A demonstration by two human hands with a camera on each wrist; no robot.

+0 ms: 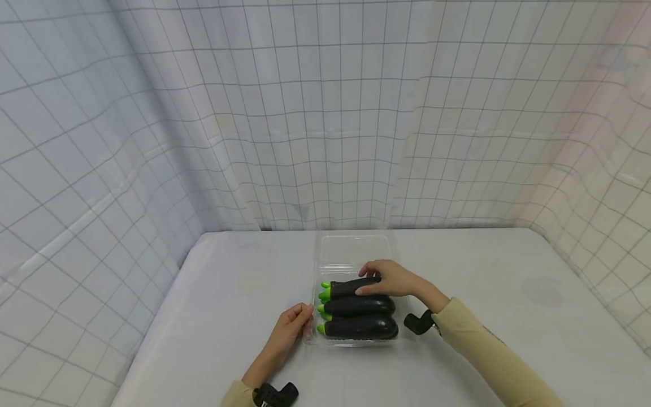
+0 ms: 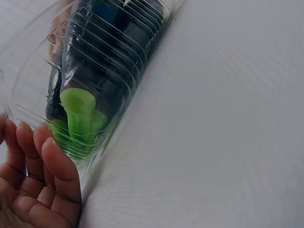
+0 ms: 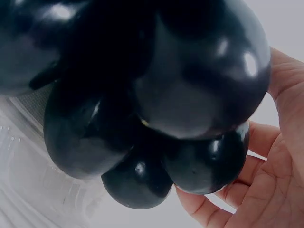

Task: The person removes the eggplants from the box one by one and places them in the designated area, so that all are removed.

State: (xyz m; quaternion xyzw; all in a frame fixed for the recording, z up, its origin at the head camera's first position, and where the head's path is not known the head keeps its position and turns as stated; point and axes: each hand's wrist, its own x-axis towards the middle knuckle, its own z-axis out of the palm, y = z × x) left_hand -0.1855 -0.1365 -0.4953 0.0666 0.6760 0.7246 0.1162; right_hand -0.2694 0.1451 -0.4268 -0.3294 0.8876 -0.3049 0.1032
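Observation:
Several dark, glossy eggplants [image 1: 361, 327] with bright green stems [image 2: 78, 107] are piled in a clear plastic clamshell container [image 1: 351, 343], stems facing left. My left hand [image 1: 294, 322] holds the container's left side, its curled fingers [image 2: 61, 166] at the clear ribbed wall near the stems. At the far side of the pile, my right hand [image 1: 389, 278] grips the rearmost upper eggplant [image 1: 348, 288], thumb on the near side and fingers beyond it. The right wrist view shows the rounded ends of the eggplants [image 3: 204, 90] close up, with the right hand [image 3: 266, 175] along their right side.
The container's transparent lid [image 1: 354, 249] lies opened back toward the table's far edge. A white table [image 1: 244, 294] extends to both sides. White grid-patterned curtains [image 1: 325, 113] stand behind and at the sides. A black wrist camera [image 1: 420, 323] sits by the right sleeve.

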